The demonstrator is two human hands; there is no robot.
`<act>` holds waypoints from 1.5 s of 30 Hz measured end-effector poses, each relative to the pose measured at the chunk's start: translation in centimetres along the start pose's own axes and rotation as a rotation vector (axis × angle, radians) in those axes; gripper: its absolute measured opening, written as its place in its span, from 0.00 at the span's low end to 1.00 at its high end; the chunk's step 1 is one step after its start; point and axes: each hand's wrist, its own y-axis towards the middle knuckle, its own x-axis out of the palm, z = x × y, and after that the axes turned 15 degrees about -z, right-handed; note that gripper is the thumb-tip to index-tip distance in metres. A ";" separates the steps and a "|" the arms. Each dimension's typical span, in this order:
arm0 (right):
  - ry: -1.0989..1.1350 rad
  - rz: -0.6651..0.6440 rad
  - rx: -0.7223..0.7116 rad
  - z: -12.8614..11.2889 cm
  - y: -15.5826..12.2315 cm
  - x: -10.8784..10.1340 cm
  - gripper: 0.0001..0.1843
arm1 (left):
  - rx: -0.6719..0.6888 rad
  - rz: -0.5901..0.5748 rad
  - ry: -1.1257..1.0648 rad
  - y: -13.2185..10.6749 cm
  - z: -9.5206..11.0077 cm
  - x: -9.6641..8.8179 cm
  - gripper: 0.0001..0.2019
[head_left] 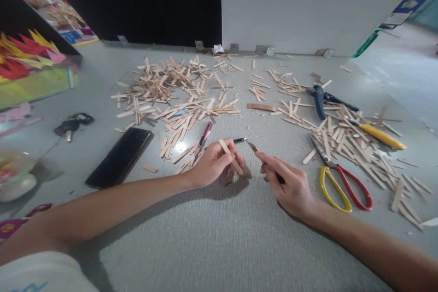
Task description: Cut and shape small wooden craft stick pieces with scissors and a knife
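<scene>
My left hand (214,164) is closed around a short wooden stick (230,156), holding it tilted just above the grey table (212,237). My right hand (289,185) grips a craft knife (253,147), whose blade tip points left toward the stick and stops a little short of it. A dark pen (239,140) lies on the table just beyond my left fingers.
Piles of cut wooden sticks (171,91) spread across the back and right of the table. Red-and-yellow scissors (342,182), blue pliers (320,100) and a yellow-handled tool (379,135) lie at right. A black phone (119,157), keys (71,125) and a pink cutter (202,139) sit at left.
</scene>
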 end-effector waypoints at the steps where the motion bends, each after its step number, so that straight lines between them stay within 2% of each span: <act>1: 0.004 -0.003 0.003 0.0 0.0 0.0 0.22 | -0.010 -0.001 -0.002 0.0 -0.1 0.0 0.11; 8: 0.050 -0.042 -0.003 0.1 -0.1 0.0 0.22 | -0.031 0.029 0.024 0.1 -0.4 0.2 0.11; 18: 0.033 -0.067 -0.005 0.1 -0.1 0.2 0.22 | -0.019 0.095 0.138 0.1 -0.8 0.6 0.18; 25: 0.031 -0.088 -0.019 0.1 -0.4 0.3 0.24 | -0.006 0.111 0.301 -0.2 -0.3 1.0 0.11; 28: 0.029 -0.100 -0.035 0.3 -0.5 0.3 0.27 | 0.027 0.127 0.388 -0.3 -0.2 1.1 0.07; 33: -0.037 -0.095 -0.045 0.2 -0.6 0.3 0.27 | 0.143 0.179 0.651 -0.4 -0.4 1.3 0.03; 38: -0.215 -0.100 -0.033 -0.3 -0.9 0.4 0.24 | 0.207 0.228 0.785 -0.8 -1.6 1.2 0.06; 45: -0.209 -0.104 -0.044 -0.6 -0.9 0.3 0.25 | 0.241 0.261 0.877 -1.0 -2.5 1.4 0.07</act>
